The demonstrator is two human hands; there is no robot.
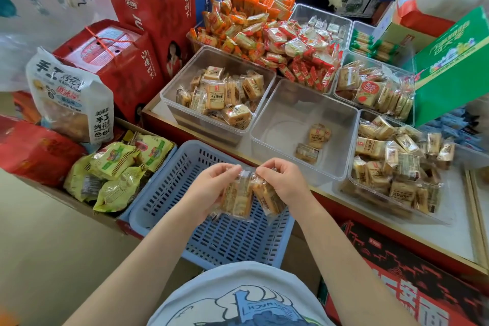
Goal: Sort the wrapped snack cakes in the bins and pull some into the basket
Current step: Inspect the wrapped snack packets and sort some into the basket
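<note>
Shop stock crowds the background: red gift boxes (148, 8) at 11 o'clock and a green carton (449, 66) at 2 o'clock. Clear plastic bins sit on the white surface (449, 235). The left bin (185, 79) at 12 o'clock holds a moderate pile of tan wrapped snack cakes (225, 95). The middle bin (267, 124) holds only two cakes (313, 141). The right bin (354, 167) at 2 o'clock is heaped full. A blue slotted basket (164, 193) stands below the surface edge at 6 o'clock; its floor appears bare. The left hand (211, 185) grasps one wrapped cake (238, 198), and the right hand (280, 182) grasps a second cake (270, 200), both held just above the basket. Judgement: the task is at an early stage; no cakes lie in the basket yet, and the middle bin is nearly emptied.
</note>
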